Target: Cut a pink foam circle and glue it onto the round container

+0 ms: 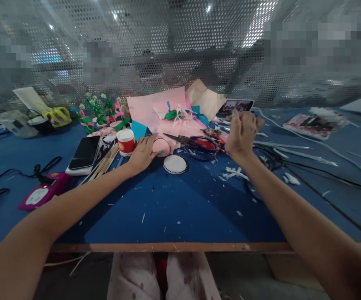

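My left hand point(142, 153) is closed at the left edge of a round pink paper disc point(161, 147), its thumb along the lower rim. Just below lies a white round lid point(175, 164) with a dark edge. Left of that hand stands a white-and-red tub point(126, 143). My right hand point(242, 132) is raised off the table at the right, near a propped phone point(235, 106); its fingers look apart, with nothing visible in them. Between my hands lie scissors point(199, 146) with dark blue handles, beside pink paper sheets point(158, 106) and paper scraps.
Paper flowers point(100, 110), wooden sticks point(105, 161), a black phone point(85, 152) and a magenta power box point(44, 191) are on the left. Cables point(317, 168), clear strips and white scraps point(235, 173) lie at the right. A perforated metal screen point(168, 54) stands behind the blue table.
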Motion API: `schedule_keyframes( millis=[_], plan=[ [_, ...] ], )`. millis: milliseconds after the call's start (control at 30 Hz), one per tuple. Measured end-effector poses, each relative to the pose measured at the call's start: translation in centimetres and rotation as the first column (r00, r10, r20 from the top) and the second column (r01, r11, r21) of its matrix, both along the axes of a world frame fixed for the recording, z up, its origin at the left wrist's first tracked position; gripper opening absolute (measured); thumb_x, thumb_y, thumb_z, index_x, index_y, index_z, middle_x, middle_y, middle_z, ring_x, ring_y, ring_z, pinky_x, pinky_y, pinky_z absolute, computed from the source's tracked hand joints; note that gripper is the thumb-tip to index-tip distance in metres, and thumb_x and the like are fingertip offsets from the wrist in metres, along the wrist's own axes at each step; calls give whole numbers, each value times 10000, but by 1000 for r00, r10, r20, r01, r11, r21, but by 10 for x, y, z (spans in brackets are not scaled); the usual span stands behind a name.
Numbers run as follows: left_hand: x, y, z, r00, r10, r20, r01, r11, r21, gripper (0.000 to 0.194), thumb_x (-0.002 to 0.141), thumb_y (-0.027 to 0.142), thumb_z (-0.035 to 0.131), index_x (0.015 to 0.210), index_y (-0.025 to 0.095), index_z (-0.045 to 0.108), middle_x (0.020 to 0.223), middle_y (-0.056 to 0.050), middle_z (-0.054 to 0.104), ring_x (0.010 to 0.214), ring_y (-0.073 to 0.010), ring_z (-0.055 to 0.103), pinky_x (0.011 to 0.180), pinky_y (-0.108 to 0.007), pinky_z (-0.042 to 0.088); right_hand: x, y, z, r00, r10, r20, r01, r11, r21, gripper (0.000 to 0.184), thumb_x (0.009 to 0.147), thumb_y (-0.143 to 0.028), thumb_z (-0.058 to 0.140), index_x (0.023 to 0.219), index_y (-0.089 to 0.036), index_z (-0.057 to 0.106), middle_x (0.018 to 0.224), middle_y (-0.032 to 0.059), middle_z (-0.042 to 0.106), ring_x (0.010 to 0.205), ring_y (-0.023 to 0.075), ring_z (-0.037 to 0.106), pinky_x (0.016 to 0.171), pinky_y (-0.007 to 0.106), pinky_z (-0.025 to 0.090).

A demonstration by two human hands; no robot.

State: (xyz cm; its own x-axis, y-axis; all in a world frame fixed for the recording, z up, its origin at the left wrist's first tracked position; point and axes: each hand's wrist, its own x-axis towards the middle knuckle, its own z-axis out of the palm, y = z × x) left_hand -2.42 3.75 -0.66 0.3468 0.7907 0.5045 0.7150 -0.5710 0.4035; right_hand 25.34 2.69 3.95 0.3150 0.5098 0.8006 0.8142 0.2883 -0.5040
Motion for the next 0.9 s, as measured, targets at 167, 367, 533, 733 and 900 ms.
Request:
schedule_keyframes(
  millis=[167, 367, 533, 733, 900],
  plan=[
    [1, -5, 12, 988, -30, 150, 26, 999, 27, 335, 808, 203, 584, 1142, 209, 605, 1130, -104, 634, 1077, -259, 527, 1010, -432, 354, -12, -13, 1, 937, -190, 293, 181, 982, 59, 383, 854, -438, 463, 1106, -160, 540, 1279, 219, 463, 1207, 375, 389, 997, 583, 273],
    [5, -10, 22, 794, 20, 608, 31, 997, -74, 240, 687, 179, 715, 920, 239, 703, 829, -39, 651, 897, -198, 559, 878, -333, 441, -17, -19, 4, 934, -13, 357, 13, 1000, 3, 289, 863, -393, 425, 1012, -201, 581, 1151, 184, 544, 1171, 360, 452, 983, 575, 306],
    [7, -23, 31, 812, -138, 566, 127, 990, 60, 88, 722, 212, 700, 712, 296, 720, 876, -26, 695, 1032, -236, 519, 951, -438, 415, -28, -15, 0, 899, 437, -20, -427, 865, -264, 538, 858, -623, 265, 568, -243, 513, 617, 92, 561, 715, 247, 588, 726, 439, 489],
    [7, -37, 27, 906, -200, 373, 181, 980, 86, 94, 730, 247, 698, 693, 332, 715, 1041, -15, 678, 1252, -278, 329, 1027, -537, 324, -51, -18, -7, 497, 595, -631, -867, 369, -335, 612, 600, -842, 472, 568, -233, 527, 515, 23, 563, 412, 139, 489, 318, 269, 368],
    [10, -35, 19, 925, -186, 331, 134, 976, 173, 108, 755, 226, 678, 739, 324, 719, 1100, -27, 637, 1208, -261, 384, 1047, -506, 315, -56, -24, -6, 489, 638, -595, -872, 368, -322, 518, 585, -715, 647, 546, -222, 493, 363, -61, 435, 273, 89, 394, 265, 228, 279]
  ],
)
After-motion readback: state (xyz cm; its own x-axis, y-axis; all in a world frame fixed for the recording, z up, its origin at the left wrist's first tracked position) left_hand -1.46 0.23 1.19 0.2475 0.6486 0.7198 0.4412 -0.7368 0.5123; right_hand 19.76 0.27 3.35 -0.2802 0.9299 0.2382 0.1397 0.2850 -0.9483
